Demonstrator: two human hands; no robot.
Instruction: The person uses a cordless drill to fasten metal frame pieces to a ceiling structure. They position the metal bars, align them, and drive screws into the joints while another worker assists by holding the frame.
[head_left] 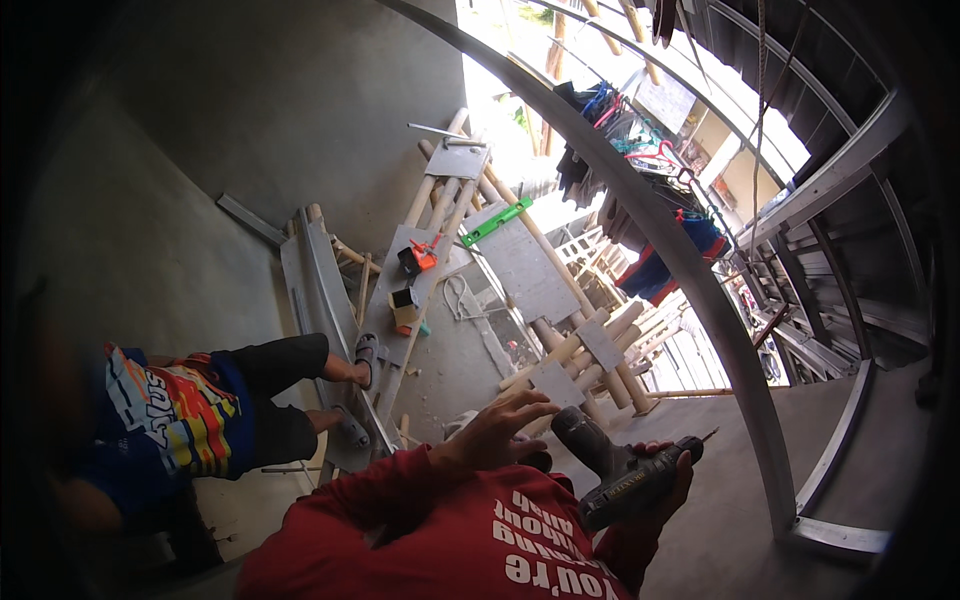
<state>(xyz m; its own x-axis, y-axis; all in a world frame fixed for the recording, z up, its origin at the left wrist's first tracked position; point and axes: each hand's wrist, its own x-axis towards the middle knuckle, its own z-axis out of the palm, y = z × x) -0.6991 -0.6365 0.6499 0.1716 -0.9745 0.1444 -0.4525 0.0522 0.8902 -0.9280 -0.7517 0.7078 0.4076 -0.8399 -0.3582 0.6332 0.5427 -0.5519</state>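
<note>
Concrete walls [300, 120] stand dim on the left, while bright daylight comes through an opening at the far right. Wooden poles and flat panels form scaffolding [525, 270] in the middle, with a green spirit level [497, 222] lying slantwise across it. Left of the level, an orange-and-black item [425, 256], too small to identify, rests on a long plank; an open cardboard box [404, 312] sits just nearer on the same plank. A white looped cord [458, 298] hangs or lies to the right of the box; I cannot tell which.

At the near right, the right hand [681, 485] is wrapped around the front of a dark cordless drill [632, 478], its fingers curled against the body just behind the chuck. 1 slim bit [711, 434] points right from the chuck, and the handle angles off to the left. Beside the handle's end, the left hand [503, 425] has its fingers loosely spread; whether they touch the drill cannot be told.

Farther left, 1 co-worker [190, 415] in a multicoloured shirt and dark shorts wears 2 grey sandals [368, 362]. Clothes [670, 245] hang on the far right, partly behind a long metal beam [655, 205] that looks bowed by the lens.
</note>
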